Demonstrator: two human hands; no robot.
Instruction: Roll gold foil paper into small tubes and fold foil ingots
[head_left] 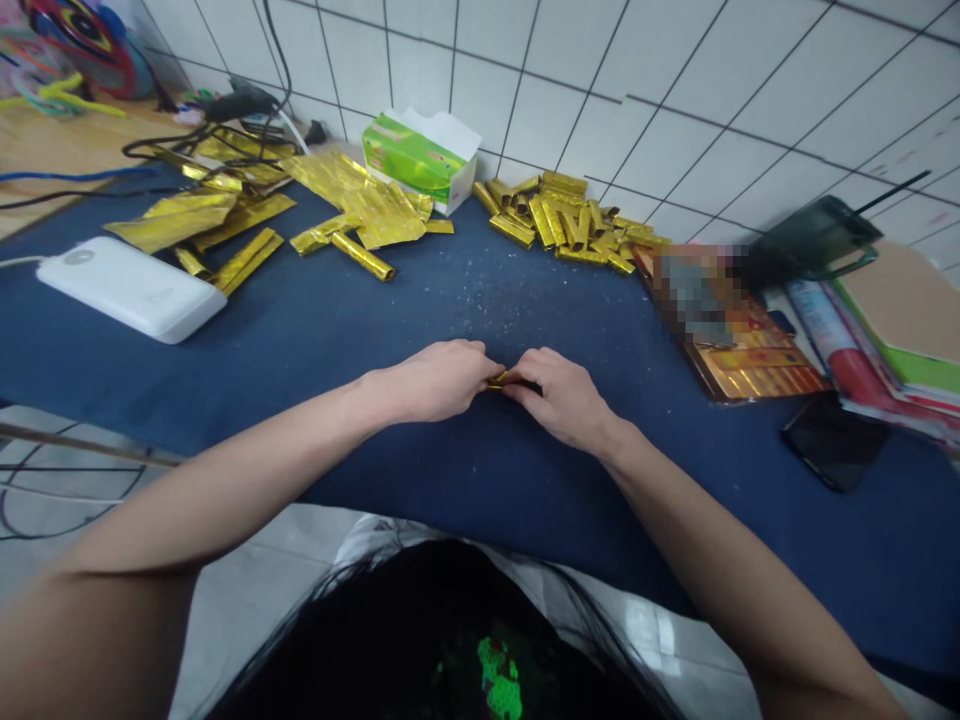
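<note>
Left hand (427, 382) and right hand (559, 397) both clenched on a small gold foil roll (501, 379), pinched between them over the blue cloth-covered counter (480, 480); gold foil tubes (559, 222) lie heaped ahead by the tiled wall.

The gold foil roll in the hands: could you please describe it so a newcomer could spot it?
On the blue tablecloth, look between the left hand and right hand. That small gold foil roll is held; others lie heaped by the wall.
</note>
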